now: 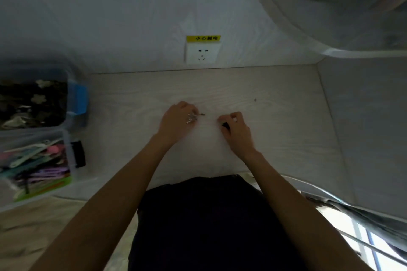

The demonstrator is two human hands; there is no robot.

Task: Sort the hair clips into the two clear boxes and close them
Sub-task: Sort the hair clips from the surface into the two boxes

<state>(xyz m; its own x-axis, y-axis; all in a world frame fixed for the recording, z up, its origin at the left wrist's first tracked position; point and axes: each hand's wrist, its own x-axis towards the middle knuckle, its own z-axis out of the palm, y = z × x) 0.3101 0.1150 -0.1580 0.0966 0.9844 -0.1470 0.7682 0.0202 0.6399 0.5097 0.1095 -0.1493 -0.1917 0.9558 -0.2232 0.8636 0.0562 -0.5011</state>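
My left hand [178,120] is curled over the middle of the pale wooden table [264,130] and holds a few small silver metal hair clips [192,117]. A little to its right, my right hand [233,126] pinches a small dark clip [225,125] against the tabletop. At the far left stand two clear boxes. The farther clear box [70,81], with a blue latch, holds dark and pale flower-shaped clips. The nearer clear box [68,149], with a black latch, is full of long pastel clips. Both look uncovered.
A white wall socket [202,52] with a yellow warning label sits on the wall behind the table. A shelf [308,24] juts out at the upper right. A tiny dark speck [255,100] lies on the table, right of my hands. My dark lap fills the foreground.
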